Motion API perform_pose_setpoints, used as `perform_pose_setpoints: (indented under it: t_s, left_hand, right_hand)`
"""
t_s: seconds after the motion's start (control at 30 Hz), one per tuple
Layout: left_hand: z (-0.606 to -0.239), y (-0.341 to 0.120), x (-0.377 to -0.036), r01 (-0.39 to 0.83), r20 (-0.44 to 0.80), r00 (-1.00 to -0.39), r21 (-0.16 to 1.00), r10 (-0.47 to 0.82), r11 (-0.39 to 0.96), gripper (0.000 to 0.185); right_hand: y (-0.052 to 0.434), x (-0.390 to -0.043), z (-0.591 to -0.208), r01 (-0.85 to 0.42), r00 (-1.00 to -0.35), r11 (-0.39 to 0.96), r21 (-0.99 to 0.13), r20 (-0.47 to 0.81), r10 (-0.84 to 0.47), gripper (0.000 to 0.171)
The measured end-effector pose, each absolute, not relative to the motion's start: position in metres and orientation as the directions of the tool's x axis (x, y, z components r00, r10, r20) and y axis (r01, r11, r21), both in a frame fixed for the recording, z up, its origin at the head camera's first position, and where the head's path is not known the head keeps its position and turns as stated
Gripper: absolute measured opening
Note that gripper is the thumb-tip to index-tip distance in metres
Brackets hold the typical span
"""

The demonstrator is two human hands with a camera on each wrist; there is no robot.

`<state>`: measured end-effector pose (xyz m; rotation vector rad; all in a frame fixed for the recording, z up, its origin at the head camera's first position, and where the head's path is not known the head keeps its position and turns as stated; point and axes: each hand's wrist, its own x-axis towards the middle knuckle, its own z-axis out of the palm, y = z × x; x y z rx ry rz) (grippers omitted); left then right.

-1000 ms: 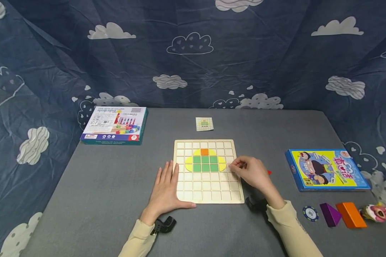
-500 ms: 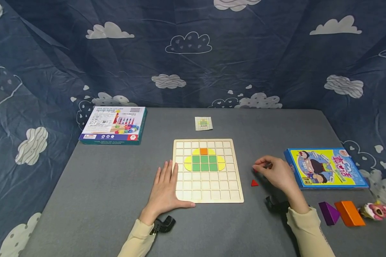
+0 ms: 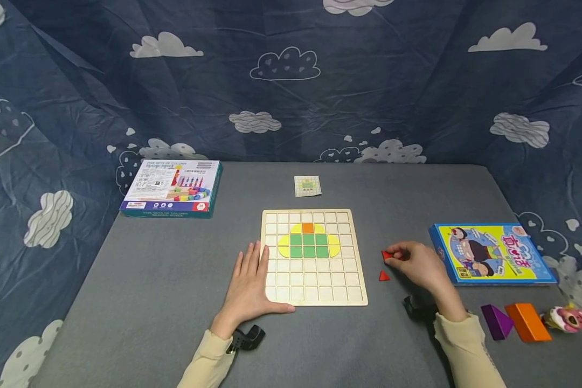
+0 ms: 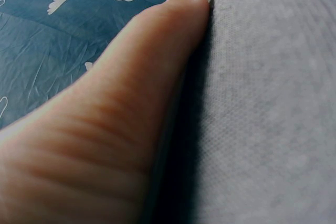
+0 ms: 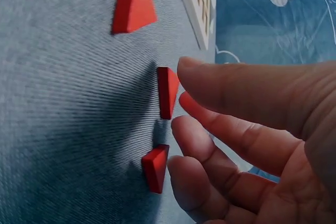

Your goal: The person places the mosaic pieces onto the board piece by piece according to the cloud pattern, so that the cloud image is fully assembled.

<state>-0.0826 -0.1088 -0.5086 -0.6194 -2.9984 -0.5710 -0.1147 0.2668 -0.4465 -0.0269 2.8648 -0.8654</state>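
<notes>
red triangle pieces lie on the grey table [image 3: 174, 280] just right of the wooden grid board [image 3: 354, 258], and i see my right hand [image 3: 419, 265] on them, thumb and fingertips [image 5: 184, 106] closing on one upright red piece [image 5: 167, 92] with a second [image 5: 156, 167] at the lower fingers and a third [image 3: 383, 276] loose just nearer me. my left hand [image 3: 249, 285] lies flat and relaxed on the board's left edge, gripping nothing. the pieces sit at the right fingertips, board-side of that hand, so the right hand is far nearer than the left.
</notes>
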Motion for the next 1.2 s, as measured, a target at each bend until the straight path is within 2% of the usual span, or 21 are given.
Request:
perform_pose_setpoints:
  t_s: [0.43, 0.67, 1.03, 1.2]
  left_hand:
    - [-0.5086, -0.109, -0.0826, 0.393, 0.103, -0.919, 0.33, 0.381, 0.858, 0.138]
    - [-0.5093, -0.1087, -0.0823, 0.412, 0.145, -0.911, 0.341, 0.386, 0.845, 0.137]
    - [-0.5081, -0.1091, -0.0824, 0.391, 0.105, -0.92, 0.335, 0.378, 0.858, 0.138]
    - [-0.5088, -0.1092, -0.0824, 0.4, 0.129, -0.916, 0.329, 0.379, 0.855, 0.138]
  right_hand:
    - [0.2609, -0.1168, -0.453, 0.007, -0.996, 0.879, -0.477, -0.077, -0.034, 0.019]
    - [0.2644, -0.1174, -0.4523, 0.031, -0.993, 0.845, -0.534, -0.114, -0.036, 0.019]
    - [0.2638, -0.1153, -0.4493, 0.012, -0.987, 0.804, -0.594, -0.136, -0.086, 0.018]
    - [0.2566, -0.1149, -0.4518, -0.027, -0.993, 0.805, -0.592, -0.075, -0.089, 0.017]
